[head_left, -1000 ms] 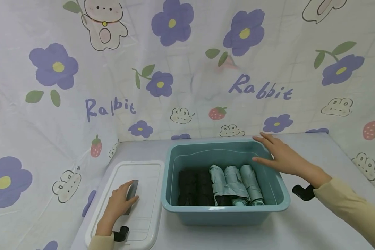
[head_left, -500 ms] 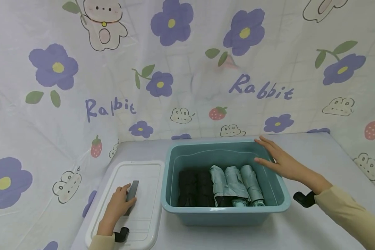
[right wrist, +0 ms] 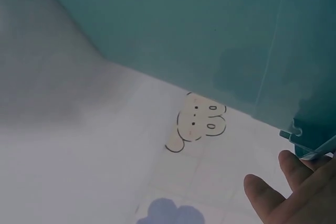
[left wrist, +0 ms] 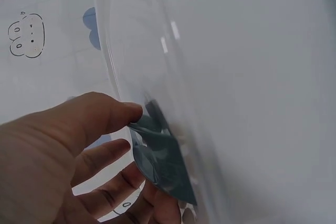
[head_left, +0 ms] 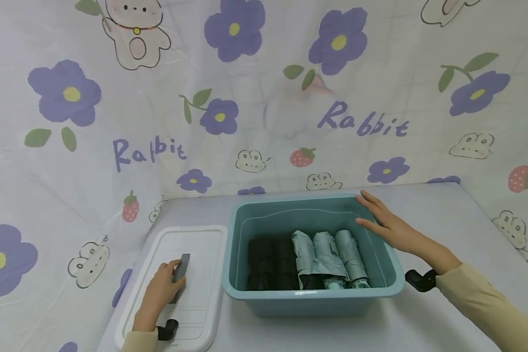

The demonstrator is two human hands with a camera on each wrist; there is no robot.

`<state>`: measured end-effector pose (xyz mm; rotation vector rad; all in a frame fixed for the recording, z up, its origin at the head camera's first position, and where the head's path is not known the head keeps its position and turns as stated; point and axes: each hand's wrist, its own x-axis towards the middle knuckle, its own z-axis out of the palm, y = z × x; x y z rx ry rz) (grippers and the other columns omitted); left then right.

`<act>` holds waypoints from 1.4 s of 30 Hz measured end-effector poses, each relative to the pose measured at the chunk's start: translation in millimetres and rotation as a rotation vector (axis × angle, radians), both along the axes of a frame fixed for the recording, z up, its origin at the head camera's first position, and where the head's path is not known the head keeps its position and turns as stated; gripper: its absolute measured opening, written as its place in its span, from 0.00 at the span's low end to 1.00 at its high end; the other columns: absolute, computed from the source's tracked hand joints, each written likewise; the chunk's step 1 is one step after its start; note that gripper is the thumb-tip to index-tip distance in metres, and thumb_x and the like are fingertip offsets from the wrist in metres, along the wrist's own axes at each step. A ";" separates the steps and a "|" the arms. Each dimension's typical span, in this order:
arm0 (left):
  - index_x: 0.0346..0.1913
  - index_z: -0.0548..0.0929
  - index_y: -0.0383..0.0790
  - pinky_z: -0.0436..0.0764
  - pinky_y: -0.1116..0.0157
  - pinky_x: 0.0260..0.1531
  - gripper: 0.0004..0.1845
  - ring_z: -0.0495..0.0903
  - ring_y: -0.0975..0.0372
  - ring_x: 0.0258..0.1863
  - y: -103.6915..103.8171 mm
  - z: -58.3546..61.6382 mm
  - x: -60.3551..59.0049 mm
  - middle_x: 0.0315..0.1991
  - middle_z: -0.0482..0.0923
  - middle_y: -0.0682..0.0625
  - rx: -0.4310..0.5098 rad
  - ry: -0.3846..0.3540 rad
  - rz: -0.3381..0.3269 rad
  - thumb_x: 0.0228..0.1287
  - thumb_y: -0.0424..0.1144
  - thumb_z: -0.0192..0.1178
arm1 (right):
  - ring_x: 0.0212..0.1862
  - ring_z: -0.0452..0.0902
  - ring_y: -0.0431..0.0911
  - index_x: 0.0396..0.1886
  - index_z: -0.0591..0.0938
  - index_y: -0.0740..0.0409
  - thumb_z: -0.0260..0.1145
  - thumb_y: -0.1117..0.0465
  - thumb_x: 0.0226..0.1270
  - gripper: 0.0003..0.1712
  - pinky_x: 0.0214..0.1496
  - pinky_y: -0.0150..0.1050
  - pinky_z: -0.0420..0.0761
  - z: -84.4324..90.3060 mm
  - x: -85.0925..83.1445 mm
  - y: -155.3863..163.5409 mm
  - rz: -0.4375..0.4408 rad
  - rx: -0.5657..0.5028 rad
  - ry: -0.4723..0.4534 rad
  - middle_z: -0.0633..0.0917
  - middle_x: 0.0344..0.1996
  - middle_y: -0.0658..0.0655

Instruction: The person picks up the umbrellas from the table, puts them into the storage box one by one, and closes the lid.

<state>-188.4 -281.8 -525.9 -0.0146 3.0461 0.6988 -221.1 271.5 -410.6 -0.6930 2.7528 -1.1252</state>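
Left hand (head_left: 160, 288) is pinching the grey handle (head_left: 180, 268) of the white lid (head_left: 202, 313), which is lying flat on the tabletop (head_left: 422, 322) just left of the teal bin (head_left: 312, 296). In the left wrist view the thumb and curled fingers (left wrist: 105, 153) are closing on that dark handle (left wrist: 160, 156) through translucent plastic.

Right hand (head_left: 387, 225) is resting flat, fingers straight and together, on the bin's far right rim; it is gripping nothing. The right wrist view is showing only fingertips (right wrist: 273, 192) beside the teal wall (right wrist: 184, 24).

Handling, as a judgement: the lid is looking thin, light and slightly flexible, with a smooth, likely slippery surface. The handle is the natural grip point; a rim edge is the backup. The bin is looking rigid, so it is best held by the rolled rim. It is carrying rolled soft items, black rolls (head_left: 270, 261) on the left and grey-green rolls (head_left: 329, 256) on the right, so moderate weight.

Writing: the backdrop cloth (head_left: 70, 146) is reading "Rabbit" twice in purple, among flowers, strawberries and bunnies. I cannot see any brand or label on the bin or lid.
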 end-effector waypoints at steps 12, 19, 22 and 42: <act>0.61 0.68 0.27 0.70 0.64 0.26 0.29 0.70 0.59 0.29 -11.3 10.9 0.5 0.41 0.73 0.39 0.044 -0.009 -0.014 0.58 0.37 0.61 | 0.72 0.32 0.65 0.74 0.44 0.55 0.51 0.54 0.72 0.39 0.61 0.71 0.46 -1.4 -1.0 0.8 0.006 -0.031 -0.025 0.37 0.73 0.62; 0.60 0.69 0.27 0.69 0.65 0.26 0.29 0.69 0.60 0.28 -16.5 25.2 0.0 0.40 0.73 0.39 0.043 0.013 -0.024 0.58 0.37 0.60 | 0.72 0.33 0.64 0.74 0.43 0.55 0.53 0.54 0.71 0.40 0.61 0.71 0.46 -2.1 -1.0 1.0 -0.003 -0.019 -0.032 0.37 0.73 0.62; 0.61 0.68 0.26 0.70 0.65 0.26 0.29 0.70 0.60 0.29 -19.2 32.0 -0.2 0.40 0.73 0.39 0.043 0.014 -0.032 0.58 0.37 0.60 | 0.72 0.33 0.64 0.74 0.43 0.55 0.53 0.54 0.71 0.41 0.61 0.71 0.46 -2.0 -1.2 0.9 -0.005 -0.021 -0.039 0.37 0.73 0.62; 0.60 0.69 0.28 0.72 0.68 0.25 0.29 0.72 0.62 0.29 -30.2 86.6 1.1 0.40 0.73 0.42 0.027 0.094 -0.149 0.58 0.37 0.62 | 0.71 0.31 0.66 0.74 0.41 0.55 0.53 0.53 0.70 0.42 0.60 0.73 0.44 1.8 -0.4 1.0 0.013 -0.029 -0.068 0.35 0.73 0.62</act>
